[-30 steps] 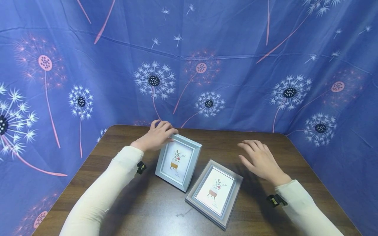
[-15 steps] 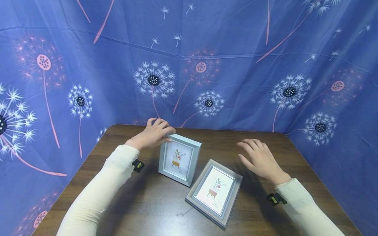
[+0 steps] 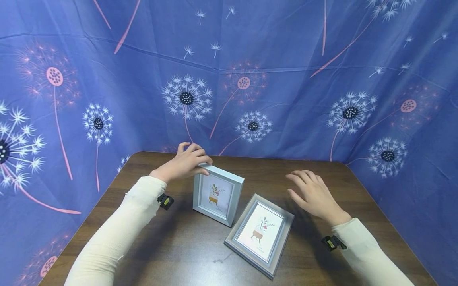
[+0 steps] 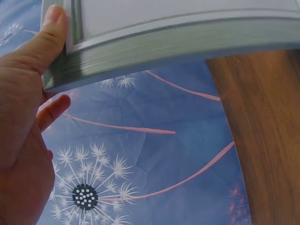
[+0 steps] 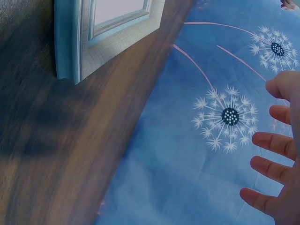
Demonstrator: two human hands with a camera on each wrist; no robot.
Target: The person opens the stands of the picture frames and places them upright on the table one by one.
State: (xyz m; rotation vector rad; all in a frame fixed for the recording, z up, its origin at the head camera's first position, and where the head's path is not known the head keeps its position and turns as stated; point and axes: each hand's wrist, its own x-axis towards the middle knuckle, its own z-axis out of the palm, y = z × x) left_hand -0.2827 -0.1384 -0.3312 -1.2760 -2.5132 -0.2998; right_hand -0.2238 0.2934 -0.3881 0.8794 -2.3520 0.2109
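A pale blue picture frame [image 3: 229, 202] stands nearly upright at the middle of the table, with a potted-plant print inside. My left hand [image 3: 184, 162] pinches its top left corner. In the left wrist view the thumb [image 4: 51, 33] presses the front of the blue frame [image 4: 154, 44], while the other fingers are mostly hidden behind it. To the right, a grey-silver picture frame [image 3: 247, 253] with a similar print lies face up. Beyond its right side hovers my right hand [image 3: 315, 196], holding nothing. In the right wrist view its fingers [image 5: 274, 143] are spread apart and gently bent.
The brown wooden table [image 3: 171, 254] carries both frames. Behind it and at its sides hangs a blue cloth [image 3: 286, 99] printed with dandelions. A small black device [image 3: 165, 201] sits at my left wrist, and another black device [image 3: 333, 242] at my right.
The blue frame has tipped from leaning back to nearly upright, its bottom edge moving away from me. My left hand has shifted slightly left with it. The right hand and grey frame stay put.
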